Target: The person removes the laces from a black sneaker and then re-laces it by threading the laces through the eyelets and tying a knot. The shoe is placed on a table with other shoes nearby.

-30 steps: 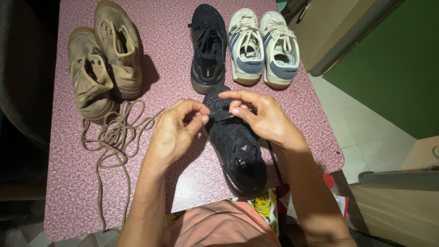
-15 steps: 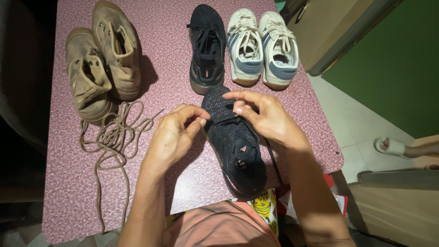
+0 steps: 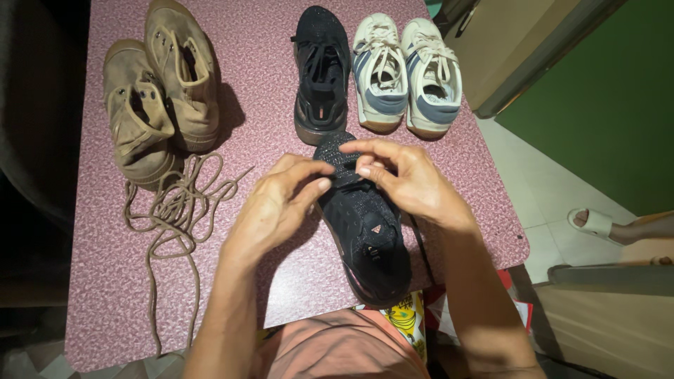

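On the pink table (image 3: 112, 281), a black sneaker (image 3: 365, 224) is pinched near its toe by the left hand (image 3: 270, 210) and right hand (image 3: 407, 182), beside loose tan laces (image 3: 175, 210).

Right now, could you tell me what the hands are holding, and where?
Both hands, left and right, grip the near black shoe at its laced front part.

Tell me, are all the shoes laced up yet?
Not yet. The white and blue pair and one black shoe already have laces in. Both hands, left hand and right hand, are at the front of the other black shoe. The tan boots have empty eyelets, their tan laces loose on the table.
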